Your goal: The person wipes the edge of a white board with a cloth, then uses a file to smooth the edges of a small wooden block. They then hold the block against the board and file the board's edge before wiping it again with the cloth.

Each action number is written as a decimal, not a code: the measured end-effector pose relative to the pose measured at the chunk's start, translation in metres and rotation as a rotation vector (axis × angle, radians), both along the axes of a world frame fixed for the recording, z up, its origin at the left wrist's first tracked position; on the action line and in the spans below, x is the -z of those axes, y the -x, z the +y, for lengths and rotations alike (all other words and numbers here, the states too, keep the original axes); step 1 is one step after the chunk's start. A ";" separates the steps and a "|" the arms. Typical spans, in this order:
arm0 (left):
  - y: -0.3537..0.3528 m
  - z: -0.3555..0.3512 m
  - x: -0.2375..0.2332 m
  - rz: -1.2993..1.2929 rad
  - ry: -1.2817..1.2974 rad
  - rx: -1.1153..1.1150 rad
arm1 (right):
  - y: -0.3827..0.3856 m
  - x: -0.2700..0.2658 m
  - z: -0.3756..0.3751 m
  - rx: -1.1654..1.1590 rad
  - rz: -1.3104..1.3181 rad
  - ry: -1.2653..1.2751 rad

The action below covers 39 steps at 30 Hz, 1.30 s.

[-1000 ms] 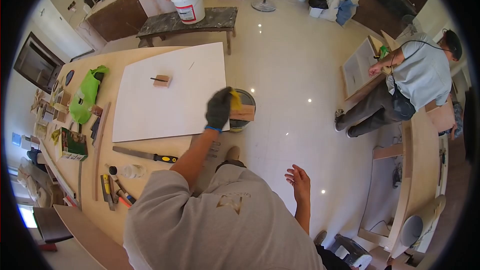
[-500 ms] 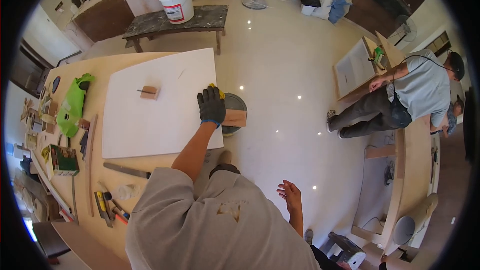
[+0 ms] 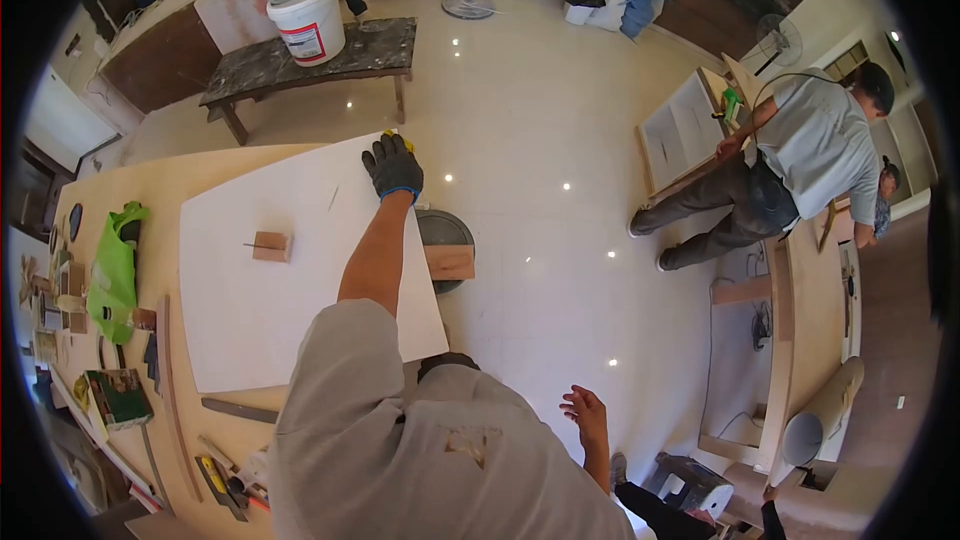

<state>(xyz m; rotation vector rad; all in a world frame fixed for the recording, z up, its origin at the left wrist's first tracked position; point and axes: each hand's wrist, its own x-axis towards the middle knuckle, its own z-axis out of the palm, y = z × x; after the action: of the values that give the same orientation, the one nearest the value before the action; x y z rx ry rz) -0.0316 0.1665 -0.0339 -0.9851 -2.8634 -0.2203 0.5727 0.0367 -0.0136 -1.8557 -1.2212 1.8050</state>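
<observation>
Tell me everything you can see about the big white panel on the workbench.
The white panel is a large, flat, rectangular sheet, matte and plain, with a thin edge. It lies flat on the tan wooden workbench, its right edge near the bench's edge. A small wooden block sits on it, left of middle. The gloved left hand rests on its far right corner, with a bit of yellow showing under the glove. The forearm crosses above its right side.
</observation>
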 end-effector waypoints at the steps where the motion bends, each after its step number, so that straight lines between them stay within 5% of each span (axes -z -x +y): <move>1: 0.006 0.004 -0.002 0.002 0.013 0.004 | 0.003 -0.002 -0.001 -0.014 -0.014 -0.003; 9: 0.021 0.014 0.007 0.035 -0.045 0.000 | -0.005 0.014 -0.007 -0.152 -0.053 -0.019; 16: -0.035 -0.018 0.011 0.135 -0.075 0.078 | -0.010 0.028 -0.003 -0.208 -0.051 -0.023; 23: -0.129 -0.103 0.004 0.059 -0.081 0.142 | -0.023 0.053 0.010 -0.372 0.073 -0.085; 28: -0.163 -0.181 0.069 0.111 -0.308 0.264 | -0.050 0.081 0.016 -0.452 0.119 -0.175; 31: -0.212 -0.228 0.025 -0.037 -0.184 0.208 | -0.067 0.085 0.019 -0.509 0.120 -0.097; 34: -0.246 -0.266 0.005 0.011 0.054 0.199 | -0.077 0.028 0.019 -0.594 -0.130 -0.075; 39: -0.264 -0.303 0.023 0.069 -0.043 0.190 | -0.104 0.081 0.003 -0.298 0.154 -0.181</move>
<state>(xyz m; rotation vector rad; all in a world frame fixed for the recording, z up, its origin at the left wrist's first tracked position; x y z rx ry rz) 0.2322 -0.1363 -0.0566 -1.2319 -2.6919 -0.2563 0.6770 0.0395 -0.0948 -1.4706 -1.6107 1.8689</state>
